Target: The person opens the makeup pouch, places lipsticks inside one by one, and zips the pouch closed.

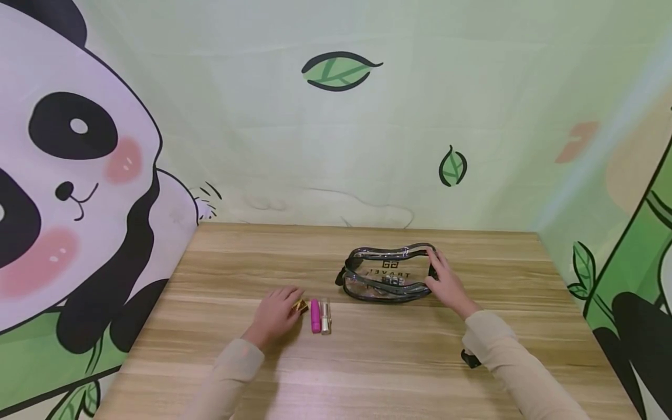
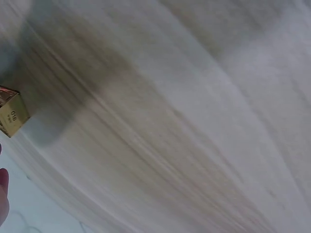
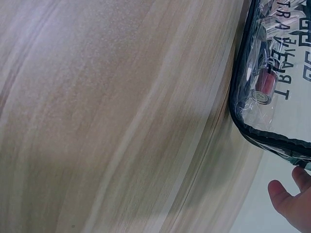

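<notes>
My left hand (image 1: 274,315) pinches a small gold square-ended lipstick tube (image 1: 300,307) just above the table; its end (image 2: 14,115) is marked 018 in the left wrist view. To its right, a bright pink tube (image 1: 315,316) and a clear-and-gold lipstick tube (image 1: 325,317) lie side by side. A transparent zip pouch (image 1: 388,294) with black trim and printed lettering lies beyond them, its mouth gaping. My right hand (image 1: 448,286) holds the pouch's right end, thumb and fingers spread at the rims. Inside, a reddish cosmetic tube (image 3: 265,85) shows in the right wrist view.
The wooden table (image 1: 378,373) ends at a wall cloth (image 1: 252,116) printed with pandas and leaves. A small black object (image 1: 470,359) shows by the right sleeve, partly hidden.
</notes>
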The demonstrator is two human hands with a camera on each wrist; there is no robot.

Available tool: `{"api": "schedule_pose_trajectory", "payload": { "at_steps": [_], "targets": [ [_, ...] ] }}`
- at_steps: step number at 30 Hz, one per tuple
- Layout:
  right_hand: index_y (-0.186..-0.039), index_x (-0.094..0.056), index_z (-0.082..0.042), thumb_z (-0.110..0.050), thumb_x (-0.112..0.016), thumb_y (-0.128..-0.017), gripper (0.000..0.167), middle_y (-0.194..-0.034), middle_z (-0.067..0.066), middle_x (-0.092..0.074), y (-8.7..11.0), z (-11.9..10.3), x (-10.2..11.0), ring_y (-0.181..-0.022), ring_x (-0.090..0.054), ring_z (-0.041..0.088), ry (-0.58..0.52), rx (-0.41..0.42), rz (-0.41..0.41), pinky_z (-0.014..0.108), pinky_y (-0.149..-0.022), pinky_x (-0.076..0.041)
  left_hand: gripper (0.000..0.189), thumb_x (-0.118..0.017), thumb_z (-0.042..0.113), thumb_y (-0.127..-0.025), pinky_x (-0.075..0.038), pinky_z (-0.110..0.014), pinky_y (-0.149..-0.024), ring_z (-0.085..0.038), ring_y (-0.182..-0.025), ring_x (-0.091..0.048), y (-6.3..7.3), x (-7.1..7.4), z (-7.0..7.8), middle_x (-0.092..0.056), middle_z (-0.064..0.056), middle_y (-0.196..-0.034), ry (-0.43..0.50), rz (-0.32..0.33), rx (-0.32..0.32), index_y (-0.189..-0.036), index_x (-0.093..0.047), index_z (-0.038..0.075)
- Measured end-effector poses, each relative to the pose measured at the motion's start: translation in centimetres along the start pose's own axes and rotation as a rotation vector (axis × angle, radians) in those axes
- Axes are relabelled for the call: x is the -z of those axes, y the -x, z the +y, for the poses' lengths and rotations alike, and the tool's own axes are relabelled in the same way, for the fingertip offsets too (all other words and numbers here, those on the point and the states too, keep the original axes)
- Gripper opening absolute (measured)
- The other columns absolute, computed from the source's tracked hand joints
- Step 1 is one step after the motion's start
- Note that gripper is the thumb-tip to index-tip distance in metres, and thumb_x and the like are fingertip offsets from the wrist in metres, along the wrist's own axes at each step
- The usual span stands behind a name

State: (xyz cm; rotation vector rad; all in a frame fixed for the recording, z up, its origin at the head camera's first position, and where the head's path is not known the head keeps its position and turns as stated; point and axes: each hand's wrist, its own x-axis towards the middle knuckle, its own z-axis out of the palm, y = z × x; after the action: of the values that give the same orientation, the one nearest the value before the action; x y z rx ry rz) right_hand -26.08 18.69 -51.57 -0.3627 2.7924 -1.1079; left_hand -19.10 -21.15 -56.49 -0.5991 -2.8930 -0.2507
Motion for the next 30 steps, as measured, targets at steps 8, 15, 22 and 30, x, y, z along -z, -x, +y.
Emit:
{"api": "schedule_pose_trajectory", "payload": {
  "at_steps": [8, 15, 22, 30],
  "targets": [
    [-0.143, -0.005, -0.02, -0.014, -0.042, -0.081, 0.073, -0.148, 0.017, 0.0, 0.0, -0.2, 0.0, -0.123, -0.029, 0.045, -0.004, -0.008, -0.006, 0.042, -0.072, -0.037, 0.05, -0.061, 0.028, -0.078, -0.037, -0.046, -0.095, -0.029, -0.109, -0.05, 0.8, -0.2, -0.5, -0.054, -0.012, -0.119, 0.003, -0.036, 0.009, -0.122, -0.051, 0.007],
    [-0.143, -0.006, -0.021, -0.013, -0.043, -0.082, 0.072, -0.148, 0.017, -0.001, -0.1, -0.1, -0.1, -0.115, -0.036, 0.041, -0.003, -0.009, -0.003, 0.036, -0.068, -0.037, 0.051, -0.061, 0.031, -0.077, -0.041, -0.044, -0.091, -0.029, -0.106, -0.053, 1.5, -0.2, -0.7, -0.054, -0.01, -0.118, -0.004, -0.059, 0.036, -0.122, -0.051, 0.01],
    [-0.143, -0.007, -0.02, -0.013, -0.042, -0.08, 0.072, -0.148, 0.018, -0.002, -0.1, 0.1, -0.1, -0.123, -0.027, 0.047, -0.002, -0.002, 0.006, 0.046, -0.076, -0.037, 0.049, -0.062, 0.031, -0.076, -0.046, -0.042, -0.083, -0.026, -0.103, -0.054, 2.2, -0.4, -0.9, -0.056, -0.008, -0.114, 0.004, -0.057, 0.061, -0.12, -0.053, 0.011],
    [-0.143, -0.006, -0.02, -0.013, -0.042, -0.081, 0.072, -0.148, 0.017, 0.0, -0.1, 0.3, -0.2, -0.124, -0.026, 0.046, -0.013, -0.003, -0.003, 0.044, -0.074, -0.037, 0.043, -0.063, 0.03, -0.074, -0.047, -0.036, -0.073, -0.019, -0.085, -0.057, 2.6, -0.7, -1.3, -0.06, -0.004, -0.098, -0.01, -0.028, 0.048, -0.112, -0.057, 0.012]
  ]
}}
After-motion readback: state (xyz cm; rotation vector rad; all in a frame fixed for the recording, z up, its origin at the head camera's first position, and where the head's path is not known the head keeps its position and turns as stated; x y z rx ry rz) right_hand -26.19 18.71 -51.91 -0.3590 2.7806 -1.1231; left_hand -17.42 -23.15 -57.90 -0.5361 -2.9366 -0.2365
